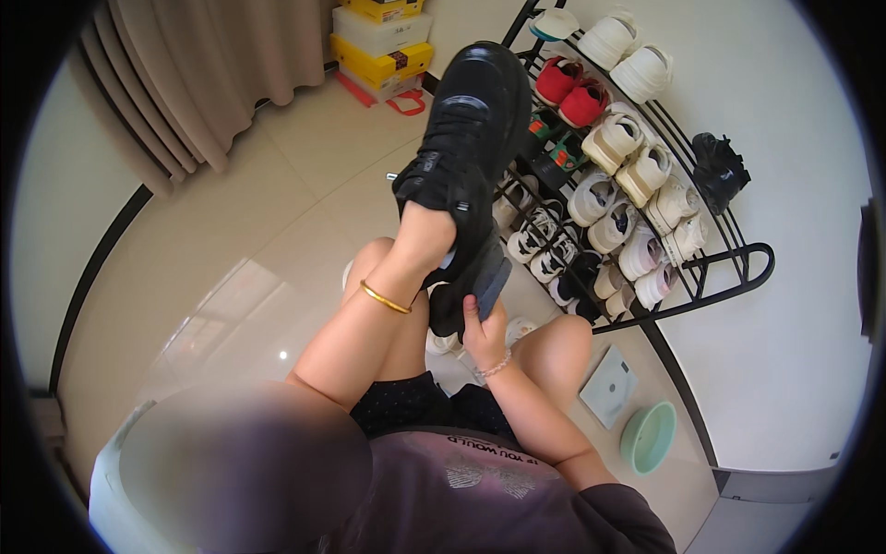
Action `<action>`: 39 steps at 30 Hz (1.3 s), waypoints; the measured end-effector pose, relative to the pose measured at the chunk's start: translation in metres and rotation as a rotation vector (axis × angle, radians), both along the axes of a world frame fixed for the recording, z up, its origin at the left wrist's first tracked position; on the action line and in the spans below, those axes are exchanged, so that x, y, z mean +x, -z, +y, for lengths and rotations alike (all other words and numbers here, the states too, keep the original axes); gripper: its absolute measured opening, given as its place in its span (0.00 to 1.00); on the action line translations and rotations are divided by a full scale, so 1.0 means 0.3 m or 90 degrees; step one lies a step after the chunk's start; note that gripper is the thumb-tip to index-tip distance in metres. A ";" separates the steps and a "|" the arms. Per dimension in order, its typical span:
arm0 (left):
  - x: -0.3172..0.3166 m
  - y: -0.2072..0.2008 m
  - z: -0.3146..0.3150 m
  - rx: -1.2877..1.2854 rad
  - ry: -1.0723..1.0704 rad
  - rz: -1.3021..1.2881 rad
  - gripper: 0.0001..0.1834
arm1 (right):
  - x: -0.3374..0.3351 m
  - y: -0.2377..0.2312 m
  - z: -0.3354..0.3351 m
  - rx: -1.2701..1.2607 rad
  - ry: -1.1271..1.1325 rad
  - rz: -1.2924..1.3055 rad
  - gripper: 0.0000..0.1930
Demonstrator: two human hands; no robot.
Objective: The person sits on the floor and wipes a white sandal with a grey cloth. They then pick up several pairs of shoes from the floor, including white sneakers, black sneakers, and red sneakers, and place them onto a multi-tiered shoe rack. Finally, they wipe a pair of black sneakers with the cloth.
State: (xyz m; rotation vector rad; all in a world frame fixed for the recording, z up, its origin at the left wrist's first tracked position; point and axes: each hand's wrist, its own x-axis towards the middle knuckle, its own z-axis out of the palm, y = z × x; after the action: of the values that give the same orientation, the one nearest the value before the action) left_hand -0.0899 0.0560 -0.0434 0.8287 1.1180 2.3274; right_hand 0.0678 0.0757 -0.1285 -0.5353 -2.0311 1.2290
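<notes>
A black lace-up sneaker (466,129) is raised in front of me, toe pointing away. My left hand (427,231) goes into its opening and holds it up from within; the fingers are hidden inside the shoe. Just below the heel, my right hand (485,334) grips a dark grey and black piece (495,282) that looks like soft material, thumb on top. Its exact kind does not show, and its upper end lies against or close behind the sneaker's heel.
A black metal shoe rack (711,291) with several pairs of shoes stands at the right. Near it on the floor are a pale scale (608,386) and a green basin (649,438). Yellow and white boxes (380,57) are stacked beside the beige curtain (208,74).
</notes>
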 end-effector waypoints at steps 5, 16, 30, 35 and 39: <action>-0.036 0.028 -0.073 -0.024 0.111 0.207 0.27 | 0.000 0.004 -0.011 -0.031 -0.006 -0.020 0.17; -0.053 -0.030 -0.088 -0.062 -0.063 0.410 0.41 | -0.026 -0.011 -0.006 -0.012 0.014 0.020 0.18; -0.048 0.010 -0.083 -0.028 -0.095 0.417 0.24 | -0.016 -0.020 -0.015 -0.014 0.004 -0.027 0.18; -0.045 -0.008 -0.084 -0.013 -0.086 0.412 0.19 | -0.010 -0.011 -0.010 0.002 -0.003 -0.024 0.19; -0.047 0.017 -0.070 -0.045 0.008 0.220 0.15 | -0.025 -0.056 -0.013 0.076 -0.014 -0.024 0.20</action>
State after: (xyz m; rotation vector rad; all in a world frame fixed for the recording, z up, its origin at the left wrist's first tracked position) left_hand -0.1040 0.0351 -0.0484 1.2402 1.3196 2.1724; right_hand 0.0604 0.0719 -0.1116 -0.4829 -2.1318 1.1106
